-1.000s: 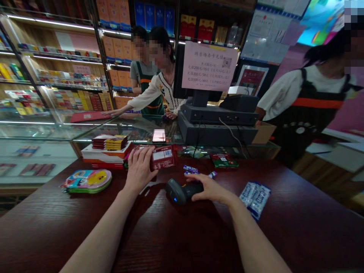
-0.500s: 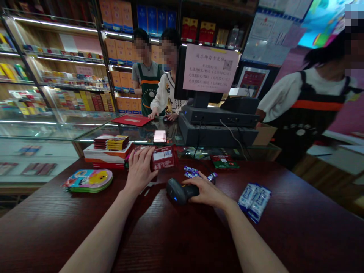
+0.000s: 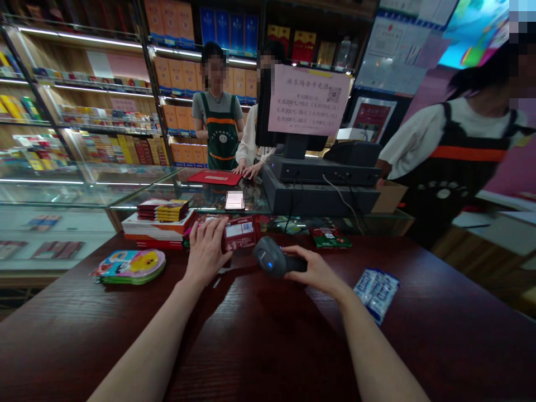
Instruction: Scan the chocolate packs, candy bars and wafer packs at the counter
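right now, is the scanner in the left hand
No, the right hand holds the scanner by its handle, while the left hand is at the red packet.

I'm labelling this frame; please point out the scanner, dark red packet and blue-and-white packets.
Scanner (image 3: 274,258), head view: grey casing.
Dark red packet (image 3: 240,232), head view: printed face.
Blue-and-white packets (image 3: 379,293), head view: wrapper middle.

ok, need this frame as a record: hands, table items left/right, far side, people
left hand: touching red packet, barcode label visible
right hand: gripping scanner by its handle
table left: cartoon-printed packs, stacked boxes
table right: blue-and-white packets, red-and-green packet
far side: red folder, monitor with pink sign
people: one in green apron, one in white top partly hidden by monitor, one in dark apron at right
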Available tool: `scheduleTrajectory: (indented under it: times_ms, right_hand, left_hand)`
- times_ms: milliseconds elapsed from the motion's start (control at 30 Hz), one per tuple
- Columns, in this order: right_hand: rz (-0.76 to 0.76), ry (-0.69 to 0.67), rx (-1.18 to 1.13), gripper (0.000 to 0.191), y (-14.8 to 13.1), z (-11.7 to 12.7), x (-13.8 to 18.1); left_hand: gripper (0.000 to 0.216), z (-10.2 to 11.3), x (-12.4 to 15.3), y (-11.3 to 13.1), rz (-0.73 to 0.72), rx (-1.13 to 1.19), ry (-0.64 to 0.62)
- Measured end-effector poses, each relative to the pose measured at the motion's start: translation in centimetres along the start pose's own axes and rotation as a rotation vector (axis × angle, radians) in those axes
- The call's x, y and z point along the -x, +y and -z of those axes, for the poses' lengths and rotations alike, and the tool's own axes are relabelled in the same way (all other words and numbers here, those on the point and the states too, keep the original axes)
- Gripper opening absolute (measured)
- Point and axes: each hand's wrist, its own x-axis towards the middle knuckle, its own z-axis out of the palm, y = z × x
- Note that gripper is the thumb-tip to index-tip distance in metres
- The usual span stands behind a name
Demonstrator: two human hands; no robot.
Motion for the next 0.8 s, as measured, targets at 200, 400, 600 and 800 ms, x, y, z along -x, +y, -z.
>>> scheduleTrajectory:
  times_ms: [200, 400, 600, 800]
  right_hand:
    - [-0.041, -0.002, -0.113, 0.057, 0.08, 0.98, 0.28]
    - [-0.063, 0.003, -0.103, 0.056, -0.04, 1.15, 0.36]
    - [-0.094, -0.016, -0.092, 0.056, -0.16, 0.92, 0.34]
    - [-0.1, -0.031, -0.094, 0.055, -0.22, 0.95, 0.33]
  left_hand:
    - [0.082, -0.04, 0.08, 0.14, -0.013, -0.006, -0.007]
    - [0.087, -0.17, 0.14, 0.14, -0.026, 0.0, -0.016]
    - [0.089, -0.17, 0.15, 0.31, -0.032, 0.007, -0.031]
    - [0.086, -0.3, 0.16, 0.39, -0.029, 0.003, -0.032]
